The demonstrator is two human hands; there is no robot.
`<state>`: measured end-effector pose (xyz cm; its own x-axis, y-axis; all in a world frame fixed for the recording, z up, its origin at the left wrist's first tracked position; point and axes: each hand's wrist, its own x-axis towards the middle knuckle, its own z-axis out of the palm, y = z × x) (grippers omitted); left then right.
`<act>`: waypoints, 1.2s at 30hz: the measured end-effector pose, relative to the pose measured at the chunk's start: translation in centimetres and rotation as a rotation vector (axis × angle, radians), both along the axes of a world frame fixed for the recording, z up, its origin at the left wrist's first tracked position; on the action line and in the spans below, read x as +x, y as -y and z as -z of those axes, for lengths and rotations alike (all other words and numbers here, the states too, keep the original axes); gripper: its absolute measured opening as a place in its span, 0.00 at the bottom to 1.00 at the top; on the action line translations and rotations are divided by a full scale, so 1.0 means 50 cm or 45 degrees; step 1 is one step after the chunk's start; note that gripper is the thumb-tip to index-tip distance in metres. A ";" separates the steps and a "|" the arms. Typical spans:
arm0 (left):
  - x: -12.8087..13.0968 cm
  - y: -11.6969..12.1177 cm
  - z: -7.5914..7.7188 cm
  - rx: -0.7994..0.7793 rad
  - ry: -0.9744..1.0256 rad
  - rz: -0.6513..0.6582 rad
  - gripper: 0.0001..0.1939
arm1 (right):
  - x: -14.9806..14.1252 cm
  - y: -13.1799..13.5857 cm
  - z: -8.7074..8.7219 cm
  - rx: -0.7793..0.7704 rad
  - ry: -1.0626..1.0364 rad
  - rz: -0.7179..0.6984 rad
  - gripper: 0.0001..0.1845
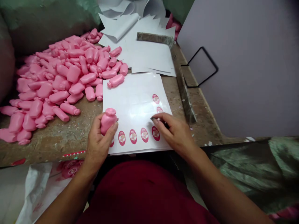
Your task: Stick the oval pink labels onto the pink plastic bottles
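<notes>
My left hand (99, 137) is wrapped round a small pink plastic bottle (108, 122), its flared neck pointing up, above the lower left of a sticker sheet (130, 93). Oval red-and-white stickers (133, 137) run along the sheet's near edge, and others line its right side. Over that right side, my right hand (174, 129) pinches a thin dark tool (152, 118) with a narrow tip; most of it is hidden by the fingers, so its kind is unclear. The tip is close to the sheet, between the right-hand stickers. Whether it touches the sheet I cannot tell.
A large heap of pink bottles (63, 71) covers the table's left side, one bottle (116, 81) lying on the sheet's far corner. Behind are loose white sheets (151, 56) under a metal bar (154, 37). On the right stand a metal strip (187, 99) and a grey panel (247, 68).
</notes>
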<state>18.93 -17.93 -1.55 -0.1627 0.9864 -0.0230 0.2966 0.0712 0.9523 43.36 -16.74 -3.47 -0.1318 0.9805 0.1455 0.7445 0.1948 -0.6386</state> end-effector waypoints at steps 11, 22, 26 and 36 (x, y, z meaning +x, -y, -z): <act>0.141 -0.056 0.020 -0.439 0.956 0.085 0.21 | -0.015 0.039 0.016 0.109 0.340 -0.068 0.09; 0.131 -0.063 0.029 -0.503 0.979 0.075 0.22 | -0.028 0.047 0.017 0.212 0.377 -0.080 0.10; 0.131 -0.064 0.026 -0.522 0.978 0.069 0.23 | -0.032 0.048 0.017 0.235 0.381 -0.059 0.10; 0.132 -0.062 0.027 -0.497 0.984 0.073 0.22 | -0.030 0.048 0.010 0.260 0.428 -0.064 0.11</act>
